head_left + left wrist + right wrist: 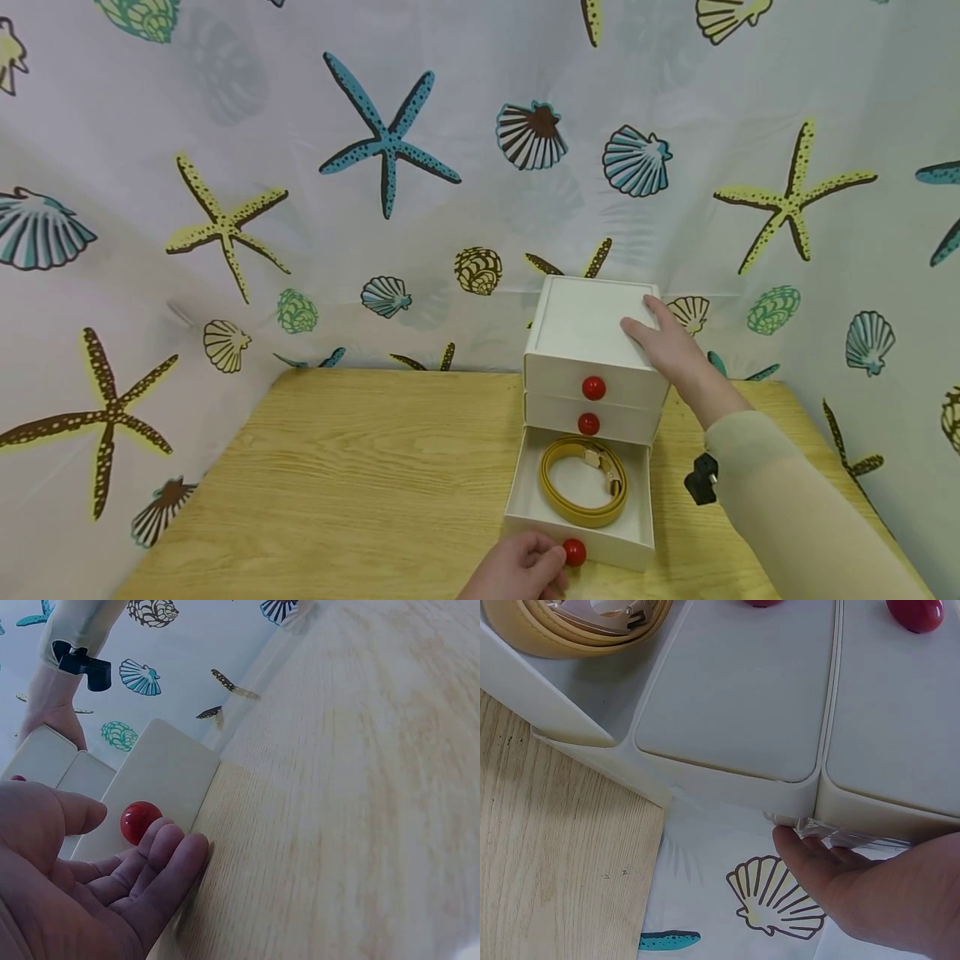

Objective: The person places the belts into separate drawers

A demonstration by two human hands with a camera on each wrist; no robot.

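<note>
A white three-drawer box (592, 321) stands on the table, its bottom drawer (517, 500) pulled out. Inside that drawer lies a coiled yellow belt (551, 492) with a metal buckle, partly visible in the right wrist view too. My left hand (517, 567) is at the bottom drawer's red knob (139, 821). Its thumb and loosely bent fingers lie around the knob, and the left wrist view shows a gap between thumb and knob. My right hand (671, 346) rests on the box's top right edge, its fingers (802, 859) along the side wall.
The two upper drawers, with red knobs (593, 388), are closed. A wooden table (360, 467) extends left of the box. Behind it hangs a white cloth (450, 217) printed with starfish and shells. A small black device (702, 479) is at my right sleeve.
</note>
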